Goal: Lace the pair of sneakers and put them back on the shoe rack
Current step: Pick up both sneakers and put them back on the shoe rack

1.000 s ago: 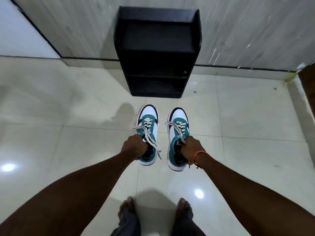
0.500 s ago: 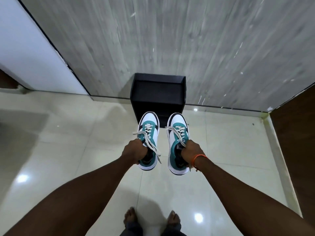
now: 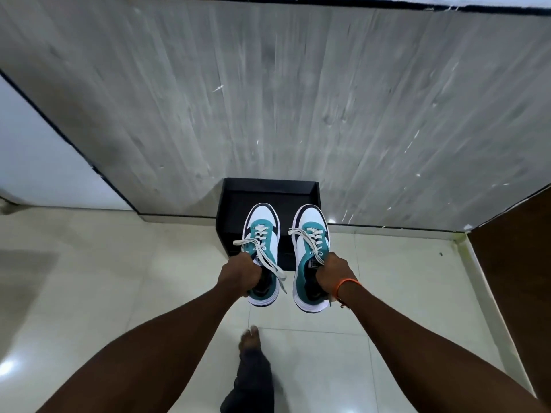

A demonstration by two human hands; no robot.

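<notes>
1. Teal, white and black on both shoes; holding the left sneaker [image 3: 264,234] in the left hand [image 3: 240,274] and the right sneaker [image 3: 310,242] in the right hand [image 3: 335,274], both hanging in the air above the pale tiled floor [image 3: 149,263], side by side and not touching.
2. Gripping each one at the collar near the heel, with fingers curled round the edge of the opening; not pinching the laces [image 3: 269,262], as far as visible.
3. Pointing both toes forward, away from the body, thus running each long axis straight from the grip toward the black shoe rack [image 3: 238,201] standing against the grey wall [image 3: 298,99].
4. Overlapping the rack's top with the toes in the head view, yet judging the rack to be lower and further ahead, not touching.
5. Reaching about equally far with both hands, neither clearly nearer to the rack.
6. Judging the lacing finished, seeing the white laces threaded through the eyelets with loose ends trailing; expecting next a forward and downward placing, toes first.
</notes>
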